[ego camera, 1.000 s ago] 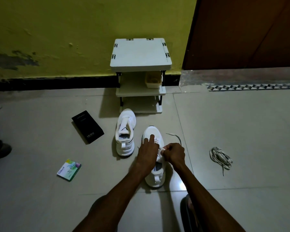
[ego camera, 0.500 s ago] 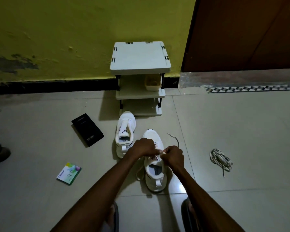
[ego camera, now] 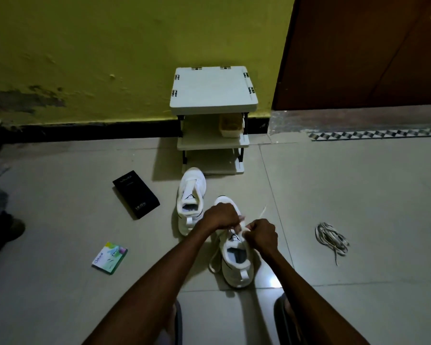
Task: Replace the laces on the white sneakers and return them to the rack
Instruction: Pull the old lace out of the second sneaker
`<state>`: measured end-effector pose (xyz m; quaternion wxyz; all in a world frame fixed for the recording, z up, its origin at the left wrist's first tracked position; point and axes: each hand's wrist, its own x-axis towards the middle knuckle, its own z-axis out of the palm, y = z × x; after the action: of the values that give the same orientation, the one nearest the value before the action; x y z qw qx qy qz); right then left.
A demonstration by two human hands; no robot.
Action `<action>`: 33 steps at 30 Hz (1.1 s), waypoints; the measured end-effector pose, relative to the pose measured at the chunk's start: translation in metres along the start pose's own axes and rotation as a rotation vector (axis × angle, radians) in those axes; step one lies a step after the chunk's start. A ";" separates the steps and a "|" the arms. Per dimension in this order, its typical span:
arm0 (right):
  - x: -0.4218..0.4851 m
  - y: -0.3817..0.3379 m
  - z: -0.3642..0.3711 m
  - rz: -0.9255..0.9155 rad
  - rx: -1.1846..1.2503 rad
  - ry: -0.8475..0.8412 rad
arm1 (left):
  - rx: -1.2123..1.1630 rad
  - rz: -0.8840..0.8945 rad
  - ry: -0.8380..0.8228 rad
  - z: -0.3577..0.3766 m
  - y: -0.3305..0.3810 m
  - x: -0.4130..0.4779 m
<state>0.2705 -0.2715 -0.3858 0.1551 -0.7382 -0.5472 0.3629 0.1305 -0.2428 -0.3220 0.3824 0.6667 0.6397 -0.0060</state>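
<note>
Two white sneakers stand on the tiled floor before a small white rack (ego camera: 213,92). The left sneaker (ego camera: 190,199) has no lace and its tongue is folded up. Over the right sneaker (ego camera: 237,260) both my hands are curled. My left hand (ego camera: 220,216) pinches the white lace (ego camera: 243,229) above the eyelets, and my right hand (ego camera: 261,235) grips the same lace beside the tongue. One lace end (ego camera: 261,211) sticks out to the upper right; another loop (ego camera: 213,262) hangs at the shoe's left side.
A bundle of loose laces (ego camera: 331,239) lies on the floor to the right. A black phone box (ego camera: 136,194) and a small green card box (ego camera: 109,257) lie to the left. A tan tray (ego camera: 231,125) sits on the rack's middle shelf. A brown door (ego camera: 363,51) stands at right.
My left hand went from pointing a finger at the eyelets to curling over the lace. The right hand stayed at the tongue. The lace end at upper right shifted slightly.
</note>
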 end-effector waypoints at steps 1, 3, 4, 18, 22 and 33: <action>0.001 0.000 -0.001 0.004 -0.007 -0.001 | -0.237 0.028 0.125 -0.005 0.005 0.000; 0.004 0.001 -0.004 0.016 -0.008 0.005 | -1.036 0.008 0.326 -0.013 0.009 -0.003; 0.007 0.002 -0.007 0.019 -0.006 0.011 | -1.274 0.008 0.307 -0.014 0.008 -0.005; 0.014 -0.001 -0.005 0.031 0.031 -0.053 | -1.066 0.288 0.292 -0.027 0.012 -0.024; 0.013 0.001 -0.005 0.036 0.037 -0.053 | -0.585 0.183 0.106 -0.018 0.010 -0.024; 0.009 0.001 -0.002 0.003 0.027 -0.020 | 0.060 0.182 0.481 0.033 -0.011 -0.018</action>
<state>0.2741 -0.2630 -0.3882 0.1591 -0.7333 -0.5424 0.3777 0.1339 -0.2757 -0.3417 0.1985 0.7147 0.6493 0.1681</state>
